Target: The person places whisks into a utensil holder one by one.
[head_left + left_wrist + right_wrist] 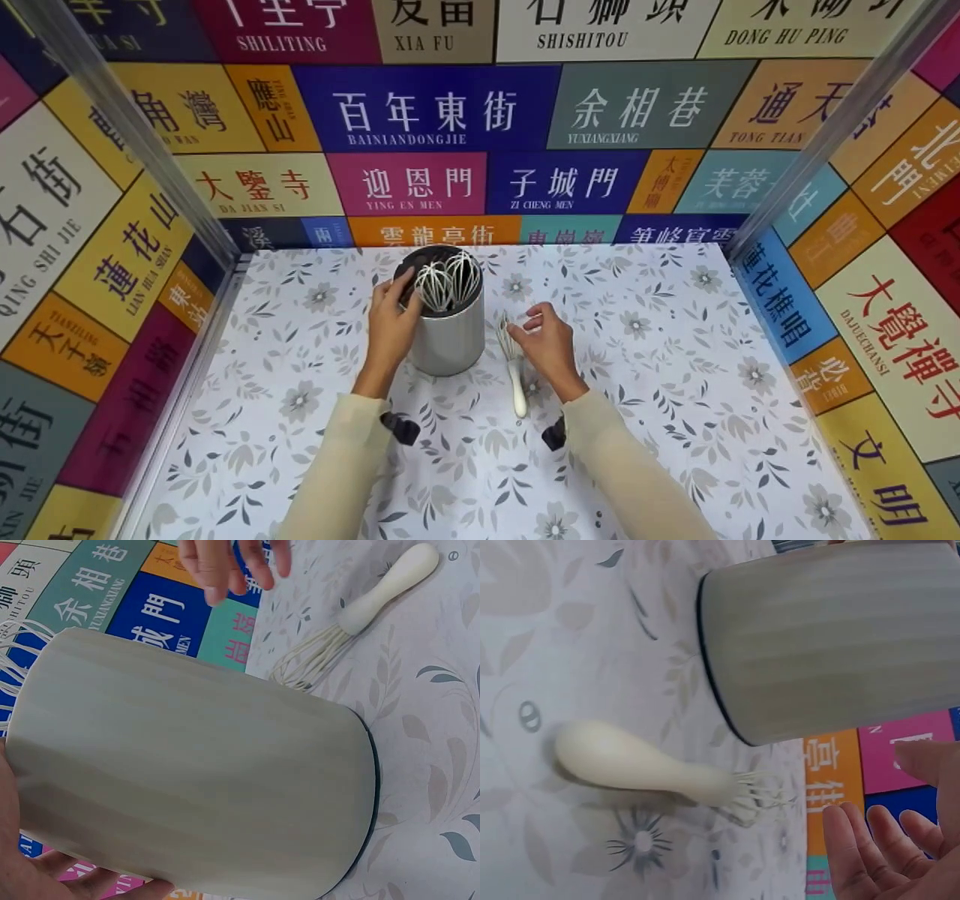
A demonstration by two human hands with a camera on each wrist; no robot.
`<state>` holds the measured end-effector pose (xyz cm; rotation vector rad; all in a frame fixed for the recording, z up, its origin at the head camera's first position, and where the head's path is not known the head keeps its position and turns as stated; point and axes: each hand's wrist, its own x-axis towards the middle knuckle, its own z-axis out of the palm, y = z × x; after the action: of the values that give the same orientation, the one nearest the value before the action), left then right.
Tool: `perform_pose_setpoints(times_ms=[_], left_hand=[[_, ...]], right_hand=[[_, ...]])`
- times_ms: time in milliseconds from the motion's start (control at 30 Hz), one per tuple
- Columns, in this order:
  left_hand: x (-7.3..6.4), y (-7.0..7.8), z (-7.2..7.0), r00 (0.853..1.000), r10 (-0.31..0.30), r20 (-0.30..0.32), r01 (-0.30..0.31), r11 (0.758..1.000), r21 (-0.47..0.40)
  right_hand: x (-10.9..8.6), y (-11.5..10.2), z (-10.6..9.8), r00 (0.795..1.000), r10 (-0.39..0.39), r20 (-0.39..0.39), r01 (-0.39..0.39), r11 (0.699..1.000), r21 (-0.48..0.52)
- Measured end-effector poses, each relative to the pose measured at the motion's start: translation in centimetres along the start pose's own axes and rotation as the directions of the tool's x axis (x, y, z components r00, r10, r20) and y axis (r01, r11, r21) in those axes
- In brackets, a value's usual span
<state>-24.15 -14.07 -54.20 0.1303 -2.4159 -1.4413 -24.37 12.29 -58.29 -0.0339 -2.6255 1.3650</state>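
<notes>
A grey cylindrical utensil holder (448, 341) with a dark inside stands upright on the table. Two whisks (450, 279) poke out of its top, wire heads up. My left hand (391, 321) grips the holder's left side, fingers at the rim; in the left wrist view that hand's fingers (90, 879) curve along the wall. Right of the holder, a third whisk (517, 386) lies on the table, its cream handle (622, 761) towards me. Above its wires is my right hand (547, 341), fingers loosely bent and apart, with nothing in them in the right wrist view.
The table (637, 450) has a white covering with grey leaves and flowers. Panels with coloured street-name signs (427, 109) wall in the back and both sides. Clear upright posts (817, 112) stand at the rear corners.
</notes>
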Motion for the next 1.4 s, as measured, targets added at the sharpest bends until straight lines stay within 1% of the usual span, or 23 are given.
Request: perform_pose_setpoints(times_ms=[67, 233, 433, 633, 733, 900, 1067, 1200, 1400], left_hand=[[0.0, 0.0, 0.0, 1.0, -0.004, 0.007, 0.004, 1.0, -0.001], [0.1, 0.0, 0.1, 1.0, -0.007, 0.009, 0.007, 1.0, -0.001], [0.1, 0.0, 0.1, 1.0, -0.003, 0.004, 0.003, 1.0, -0.006], [0.1, 0.1, 0.0, 1.0, 0.002, 0.005, -0.002, 1.0, -0.011], [0.1, 0.1, 0.0, 1.0, 0.002, 0.003, -0.001, 1.0, -0.006], [0.1, 0.0, 0.0, 1.0, 0.003, 0.002, -0.003, 1.0, 0.001], [-0.1, 0.1, 0.0, 1.0, 0.008, 0.008, -0.008, 1.0, -0.004], [-0.1, 0.0, -0.1, 1.0, 0.005, 0.005, -0.005, 1.0, -0.002], [-0.1, -0.1, -0.1, 1.0, 0.009, 0.0, -0.009, 1.0, -0.004]], right_hand=[[-0.1, 0.5, 0.2, 1.0, 0.019, 0.01, -0.019, 1.0, -0.009], [-0.3, 1.5, 0.4, 0.999, 0.028, 0.037, -0.027, 0.999, -0.04], [-0.7, 2.6, 0.7, 0.994, 0.047, 0.098, -0.039, 0.996, -0.074], [-1.1, 3.1, 1.1, 0.989, 0.074, 0.125, -0.063, 0.994, -0.089], [-1.2, 3.4, 1.3, 0.984, 0.094, 0.149, -0.082, 0.993, -0.088], [-1.7, 3.9, 1.4, 0.977, 0.108, 0.185, -0.092, 0.991, -0.093], [-2.1, 4.0, 1.5, 0.973, 0.116, 0.2, -0.101, 0.992, -0.082], [-2.2, 4.2, 1.8, 0.973, 0.121, 0.195, -0.106, 0.991, -0.087], [-2.2, 4.4, 2.1, 0.969, 0.134, 0.206, -0.114, 0.988, -0.103]])
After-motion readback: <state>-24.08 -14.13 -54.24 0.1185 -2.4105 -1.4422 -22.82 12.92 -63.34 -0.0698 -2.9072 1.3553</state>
